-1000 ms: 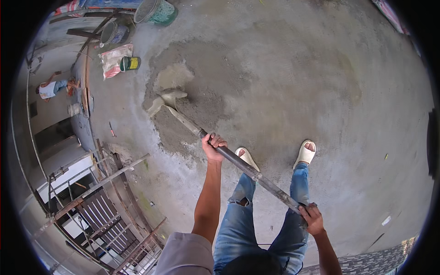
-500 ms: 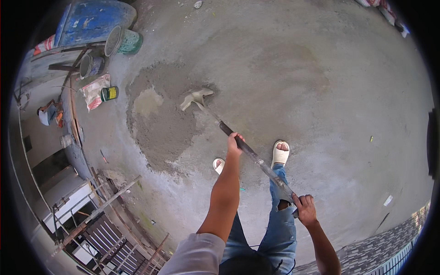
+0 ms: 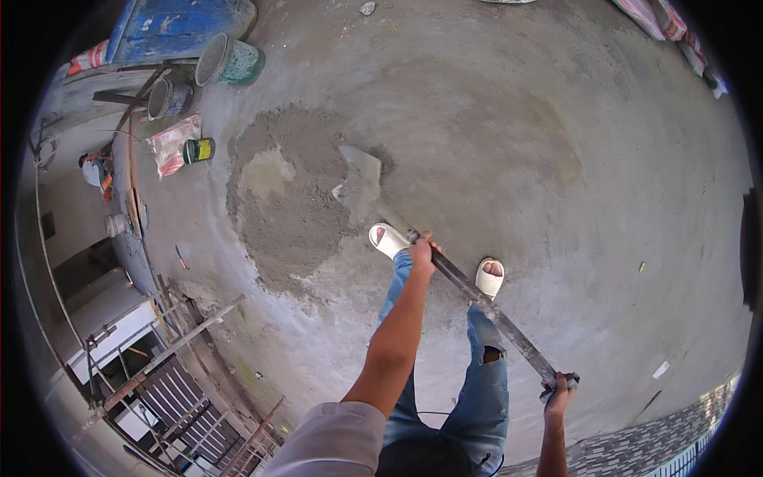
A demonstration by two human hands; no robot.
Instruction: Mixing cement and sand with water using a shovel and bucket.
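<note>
A long-handled shovel [image 3: 485, 306] slants across the view in front of my legs. My left hand [image 3: 424, 251] is wrapped round its shaft near the blade end. At the other end, to the right, my right hand [image 3: 561, 391] is closed on the grip. The pale, wet-looking blade [image 3: 362, 179] rests at the right edge of a grey patch of wet mortar [image 3: 290, 226]. A lighter, watery pool [image 3: 267, 173] lies in that patch. My feet, in cream slides, stand just below the blade.
Buckets [image 3: 230, 62] and a blue tub [image 3: 179, 30] stand at the far left. Nearer are a small dark green can [image 3: 199, 150] and a torn sack [image 3: 173, 145]. Scaffold poles and boards line the left edge, where another person [image 3: 97, 172] is visible beyond. Sacks [image 3: 664, 24] lie far right.
The shovel's grip end has swung right and down with my right hand. Its blade has turned and shifted slightly right. My left foot has stepped forward, and my left hand has moved slightly right.
</note>
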